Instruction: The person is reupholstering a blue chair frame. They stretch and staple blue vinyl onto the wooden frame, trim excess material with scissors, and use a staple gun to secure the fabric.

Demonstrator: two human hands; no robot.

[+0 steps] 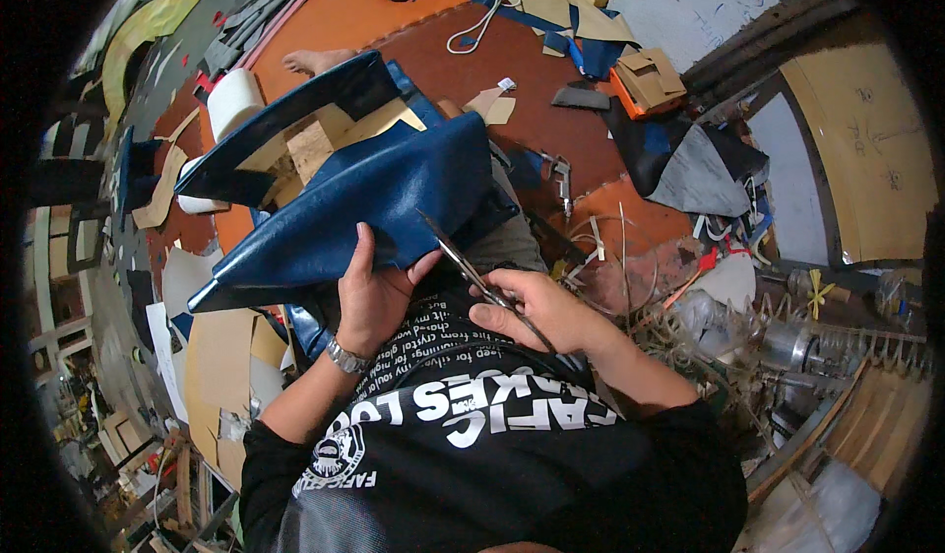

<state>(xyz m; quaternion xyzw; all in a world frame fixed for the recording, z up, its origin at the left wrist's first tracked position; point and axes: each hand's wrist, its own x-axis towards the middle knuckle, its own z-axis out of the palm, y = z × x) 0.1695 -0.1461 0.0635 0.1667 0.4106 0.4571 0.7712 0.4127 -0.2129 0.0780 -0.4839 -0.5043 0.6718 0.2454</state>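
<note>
A glossy dark-blue leather bag body (394, 184), boxy and open on its far-left side, lies across my lap. Beige lining shows inside it, along with a block (308, 149) of light brown, wood-like material. My left hand (379, 292) grips the near edge of the blue leather, thumb on top and fingers partly hidden beneath. In my right hand (536, 307) is a pair of scissors (459, 256) with long slim blades. Their tips point up and left and lie over the near side of the leather, close to my left fingertips. The handles are partly covered by my right fingers.
Beyond the bag lies a bare foot (317, 62) beside a white roll (234, 100). An air gun (561, 187) and an orange box (640, 95) sit to the right. Leather and board scraps (561, 6) litter the floor. Metal parts and coils (792, 341) crowd the near right.
</note>
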